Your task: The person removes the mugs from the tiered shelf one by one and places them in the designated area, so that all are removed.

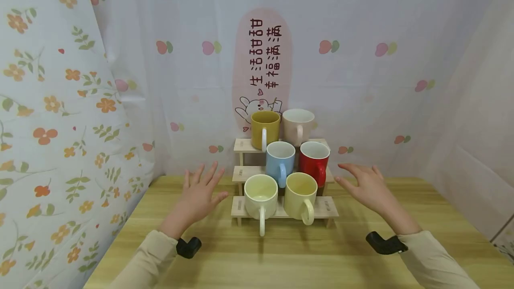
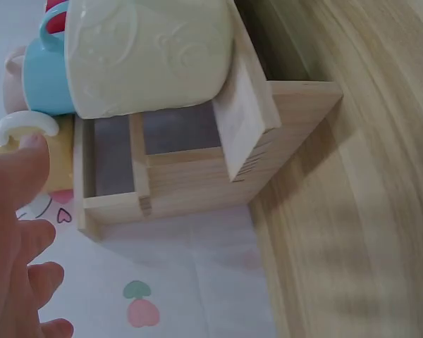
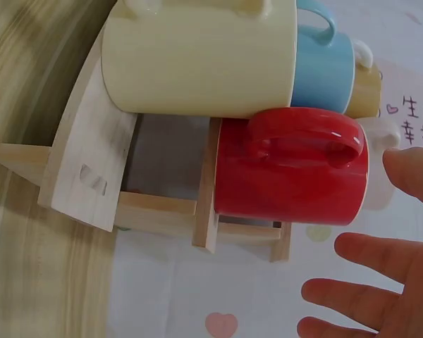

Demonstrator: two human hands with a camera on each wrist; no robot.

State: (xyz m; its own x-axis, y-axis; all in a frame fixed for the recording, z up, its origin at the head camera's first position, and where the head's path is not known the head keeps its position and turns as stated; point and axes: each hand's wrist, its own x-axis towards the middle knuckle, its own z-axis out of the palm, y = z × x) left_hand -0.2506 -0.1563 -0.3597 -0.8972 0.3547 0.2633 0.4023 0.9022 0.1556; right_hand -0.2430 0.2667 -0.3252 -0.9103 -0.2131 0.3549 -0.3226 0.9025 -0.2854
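Note:
Two mugs stand on each tier of a three-step wooden rack (image 1: 245, 174). On top are a mustard mug (image 1: 270, 134) and a pale pink mug (image 1: 294, 127); the middle step holds a light blue mug (image 1: 277, 163) and a red mug (image 1: 310, 164). A cream mug (image 1: 257, 200) and a pale yellow mug (image 1: 296, 200) sit on the lowest step. My left hand (image 1: 200, 194) hovers left of the rack, fingers spread, holding nothing. To the rack's right, my right hand (image 1: 366, 186) is raised with fingers extended, near the red mug in the right wrist view.
The rack stands on a wood-grain table (image 1: 225, 258) close to its back edge. Behind it hangs a pale curtain (image 1: 188, 88) with fruit prints and a pink lettered panel. A flowered curtain (image 1: 60, 146) hangs at the left. Each wrist carries a black strap mount (image 1: 188, 247).

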